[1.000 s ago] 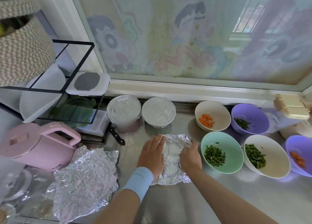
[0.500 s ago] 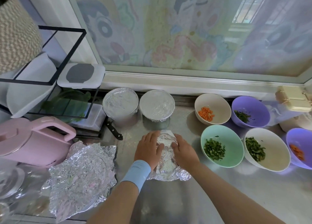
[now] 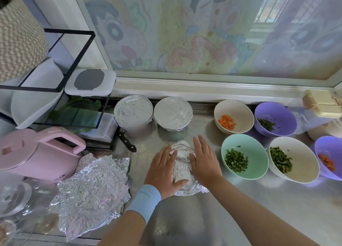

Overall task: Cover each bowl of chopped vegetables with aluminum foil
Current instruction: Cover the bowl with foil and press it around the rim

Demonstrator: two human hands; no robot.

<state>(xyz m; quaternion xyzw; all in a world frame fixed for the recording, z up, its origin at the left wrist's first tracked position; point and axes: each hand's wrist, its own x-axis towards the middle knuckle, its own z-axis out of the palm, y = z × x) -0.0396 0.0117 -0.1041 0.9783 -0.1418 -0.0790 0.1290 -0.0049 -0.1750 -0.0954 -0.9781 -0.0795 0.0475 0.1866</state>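
**Head view.** A bowl wrapped in crinkled aluminum foil [image 3: 182, 162] sits mid-counter [image 3: 259, 199], its foil edge flaring at the near side. The left hand [image 3: 162, 169] and right hand [image 3: 203, 162] press flat on either side, fingers straight, grasping nothing. Behind it stand the foil-capped rear-left bowl [image 3: 133, 110] and rear-right bowl [image 3: 173, 112]. Uncovered, the green bowl [image 3: 259, 153] of chopped greens lies just right of the right hand, and the beige bowl [image 3: 240, 108] of carrot lies beyond it. A loose foil sheet [image 3: 92, 186] lies left, beside a pink kettle [image 3: 37, 153].
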